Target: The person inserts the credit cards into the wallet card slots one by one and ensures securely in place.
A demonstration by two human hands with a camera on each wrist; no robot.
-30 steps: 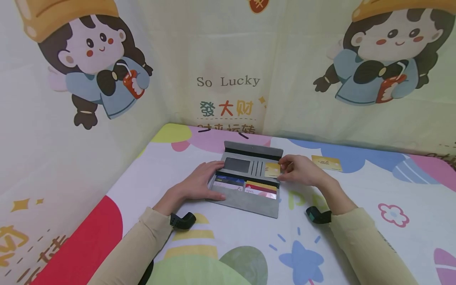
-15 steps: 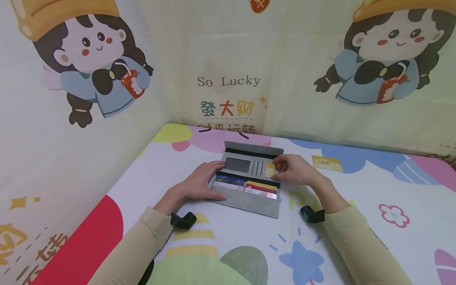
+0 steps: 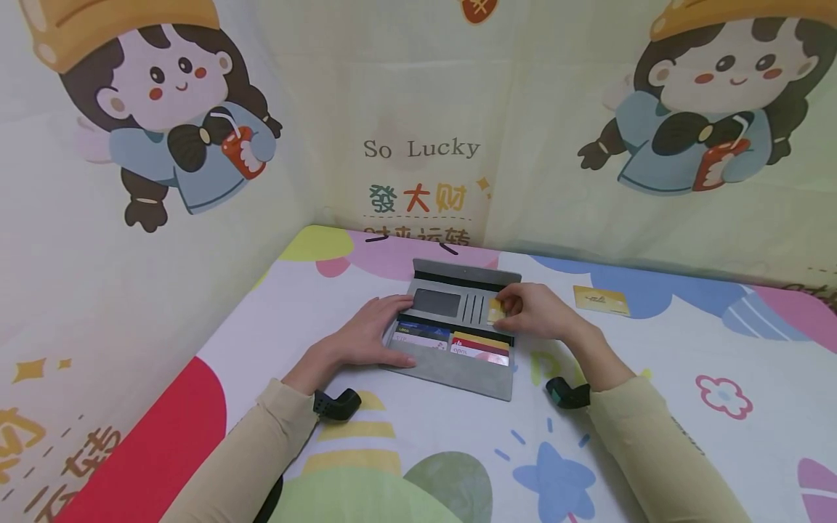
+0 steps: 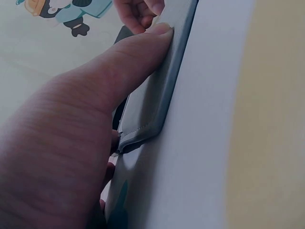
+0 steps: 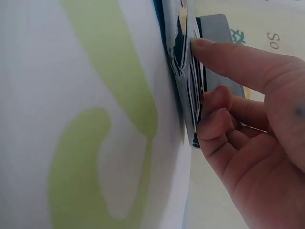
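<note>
An open grey wallet (image 3: 451,378) lies on the table with its top flap folded back. My left hand (image 3: 362,330) rests on its left side, fingers spread along the edge and thumb (image 4: 143,50) on the lower panel. At the upper right, my right hand (image 3: 539,311) pinches a gold card (image 3: 495,311) between thumb and index finger; the card's left part shows beside the slots and its right part is hidden by the fingers. In the lower pockets sit a blue-topped card (image 3: 421,330) and a red-and-white card (image 3: 480,350), with other card edges behind them.
A second gold card (image 3: 600,299) lies on the printed tablecloth (image 3: 654,349), right of the wallet. Cloth walls with cartoon prints (image 3: 418,87) stand behind and to the left. Each wrist bears a black camera mount, such as the one on the right (image 3: 567,392).
My right hand has shifted left over the wallet, and less of the gold card shows beside the slots. The left hand has stayed in place.
</note>
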